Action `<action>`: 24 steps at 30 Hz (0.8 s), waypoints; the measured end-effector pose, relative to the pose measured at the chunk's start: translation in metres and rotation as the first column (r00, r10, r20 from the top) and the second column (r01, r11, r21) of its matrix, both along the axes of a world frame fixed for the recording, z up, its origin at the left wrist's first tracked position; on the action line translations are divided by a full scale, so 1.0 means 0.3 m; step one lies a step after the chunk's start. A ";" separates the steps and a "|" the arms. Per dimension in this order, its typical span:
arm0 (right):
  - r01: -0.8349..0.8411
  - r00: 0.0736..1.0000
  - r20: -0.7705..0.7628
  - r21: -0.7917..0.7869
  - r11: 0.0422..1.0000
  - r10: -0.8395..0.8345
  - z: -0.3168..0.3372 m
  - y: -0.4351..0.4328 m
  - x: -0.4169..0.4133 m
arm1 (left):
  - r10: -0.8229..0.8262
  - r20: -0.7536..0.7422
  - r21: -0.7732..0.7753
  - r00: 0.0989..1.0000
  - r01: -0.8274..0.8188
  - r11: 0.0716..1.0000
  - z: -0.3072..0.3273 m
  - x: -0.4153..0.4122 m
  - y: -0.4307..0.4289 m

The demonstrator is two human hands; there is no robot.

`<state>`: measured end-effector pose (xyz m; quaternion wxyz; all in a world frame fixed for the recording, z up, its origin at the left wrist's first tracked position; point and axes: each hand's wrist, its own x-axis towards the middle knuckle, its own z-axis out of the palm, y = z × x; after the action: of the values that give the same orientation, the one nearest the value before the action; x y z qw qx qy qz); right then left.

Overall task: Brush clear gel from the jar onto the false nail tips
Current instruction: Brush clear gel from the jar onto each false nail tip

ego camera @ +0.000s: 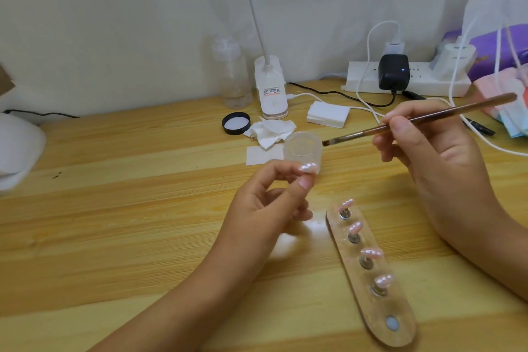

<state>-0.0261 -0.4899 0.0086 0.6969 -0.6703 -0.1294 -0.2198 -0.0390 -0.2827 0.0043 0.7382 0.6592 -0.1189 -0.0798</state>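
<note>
My left hand (274,203) pinches a pink false nail tip (308,168) between thumb and forefinger, just in front of the open clear gel jar (303,149). My right hand (425,157) grips a brown brush (423,120); its bristle end hovers at the jar's right rim. A long clear holder strip (371,277) lies on the table at the lower right. Several pink nail tips (371,253) stand on its metal pegs, and the nearest magnet spot (392,323) is bare.
The jar's black lid (236,123) lies behind it beside crumpled wipes (271,131) and a pad stack (328,114). A clip lamp (271,94), a spray bottle (234,77) and a power strip (405,78) with cables line the wall. A white device (17,151) sits at the left edge.
</note>
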 end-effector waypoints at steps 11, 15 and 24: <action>-0.031 0.999 0.037 -0.054 0.998 0.033 -0.015 -0.004 0.009 | -0.044 -0.170 -0.284 0.985 -0.006 0.959 0.013 0.027 0.006; -0.025 0.999 0.037 -0.108 0.994 0.029 -0.008 -0.001 0.000 | -0.044 -0.147 -0.241 0.988 0.007 0.971 0.010 0.017 0.000; -0.102 0.995 -0.026 -0.316 0.943 0.099 -0.012 0.019 -0.012 | -0.050 -0.086 -0.191 0.995 0.033 0.981 0.009 0.012 -0.008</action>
<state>-0.0296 -0.4840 0.0049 0.5913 -0.7669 -0.1939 -0.1571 -0.0353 -0.2852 0.0070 0.8003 0.5791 -0.1063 -0.1133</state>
